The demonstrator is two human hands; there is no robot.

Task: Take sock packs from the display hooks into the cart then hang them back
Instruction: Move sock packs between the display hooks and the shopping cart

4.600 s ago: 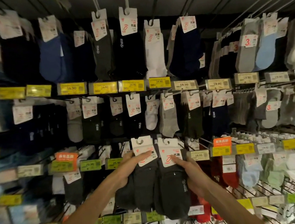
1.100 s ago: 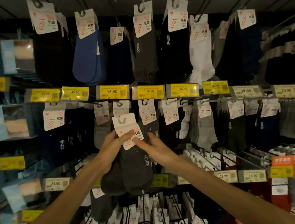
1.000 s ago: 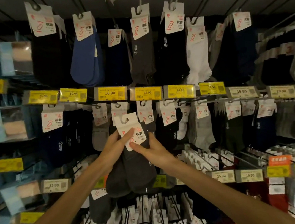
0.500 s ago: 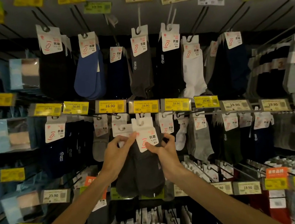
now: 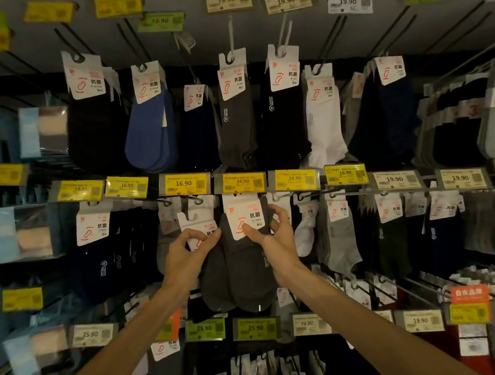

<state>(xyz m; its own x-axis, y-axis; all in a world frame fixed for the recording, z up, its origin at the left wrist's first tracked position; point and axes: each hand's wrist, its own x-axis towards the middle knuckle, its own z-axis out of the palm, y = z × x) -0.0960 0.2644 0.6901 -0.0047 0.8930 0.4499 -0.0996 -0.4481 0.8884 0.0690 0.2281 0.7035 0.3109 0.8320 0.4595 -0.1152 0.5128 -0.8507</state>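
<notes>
Two dark grey sock packs are raised to the middle row of the display. My right hand (image 5: 272, 235) pinches the white header card of the right pack (image 5: 250, 268), whose top edge sits just under a yellow 16.90 price tag (image 5: 242, 182). My left hand (image 5: 185, 251) pinches the card of the left pack (image 5: 217, 281), which has a white hook-shaped hanger (image 5: 189, 218) on top. Whether either hanger sits on a display hook is hidden. No cart is in view.
Rows of hanging sock packs fill the wall: blue (image 5: 150, 133), grey (image 5: 236, 120), white (image 5: 324, 122) above, more to both sides and below. Bare metal hooks (image 5: 331, 40) jut out from the top row. Boxed packs (image 5: 6, 235) line the left shelf.
Both hands have lifted the two packs higher, up to the 16.90 tag row. The right pack's card top now reaches under the price tag.
</notes>
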